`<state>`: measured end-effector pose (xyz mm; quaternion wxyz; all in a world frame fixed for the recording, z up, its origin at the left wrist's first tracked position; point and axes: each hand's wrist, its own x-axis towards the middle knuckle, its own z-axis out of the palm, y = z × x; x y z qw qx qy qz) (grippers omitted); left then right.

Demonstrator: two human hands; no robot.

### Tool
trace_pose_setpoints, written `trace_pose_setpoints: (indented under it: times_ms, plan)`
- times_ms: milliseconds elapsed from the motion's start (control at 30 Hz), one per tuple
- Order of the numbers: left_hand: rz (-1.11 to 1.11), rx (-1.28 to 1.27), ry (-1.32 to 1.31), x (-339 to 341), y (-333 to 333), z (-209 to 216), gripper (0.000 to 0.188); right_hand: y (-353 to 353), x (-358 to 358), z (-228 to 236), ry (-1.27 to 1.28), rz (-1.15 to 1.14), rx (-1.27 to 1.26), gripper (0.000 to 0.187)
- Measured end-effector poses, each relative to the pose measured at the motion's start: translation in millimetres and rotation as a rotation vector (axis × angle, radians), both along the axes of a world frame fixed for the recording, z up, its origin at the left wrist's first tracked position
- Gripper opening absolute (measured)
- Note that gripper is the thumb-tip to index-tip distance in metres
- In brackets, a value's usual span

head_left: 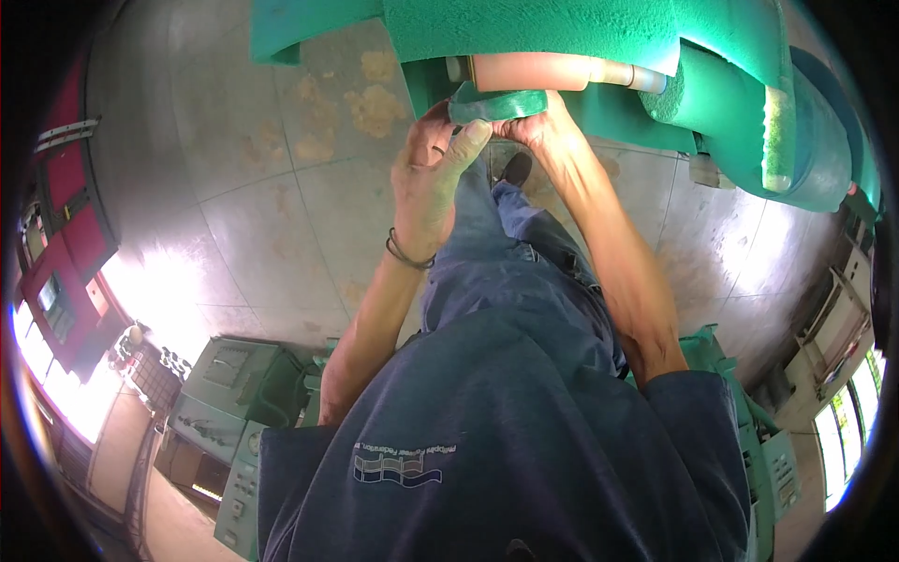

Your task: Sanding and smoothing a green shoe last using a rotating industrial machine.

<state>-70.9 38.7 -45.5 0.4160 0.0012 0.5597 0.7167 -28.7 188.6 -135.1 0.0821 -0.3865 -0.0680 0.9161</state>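
Note:
A glossy dark-green rounded piece (498,107) is held up between my two hands, just below a salmon-coloured roller on a green machine; I cannot make out its exact kind. My left hand (433,161) grips its left end, thumb stretched up along the near side and the other fingers partly hidden behind. On the right end, my right hand (534,129) is closed around it from beneath, its fingers mostly hidden. The salmon roller (529,72) lies crosswise right above the piece; whether the two touch cannot be seen clearly.
The green machine housing (534,37) overhangs the roller, with a thick green cylinder (805,140) at the right. Behind me stand green machines (234,384) on both sides. The grey tiled floor (243,178) has brownish patches. A maroon panel (70,267) is far left.

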Motion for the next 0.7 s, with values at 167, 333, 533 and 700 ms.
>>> trace_pose_setpoints:
  times_ms: [167, 333, 533, 700]
  plan:
    - [-0.011, 0.011, -0.002, -2.9, 0.1, -5.8, 0.049, -0.9, 0.9, -10.8, 0.052, -0.055, -0.052, 0.08]
    - [-0.022, 0.005, 0.009, -2.0, 1.8, 3.9, 0.05, -0.2, 1.6, -7.6, 0.086, -0.05, -0.044, 0.075]
    - [-0.041, 0.027, 0.005, -6.0, 6.3, 8.5, 0.052, -1.0, -2.3, -5.5, 0.066, -0.108, -0.09, 0.069]
    - [-0.045, 0.012, -0.026, -7.1, 5.3, 1.2, 0.053, -1.0, -0.6, -7.0, 0.019, -0.086, -0.062, 0.068]
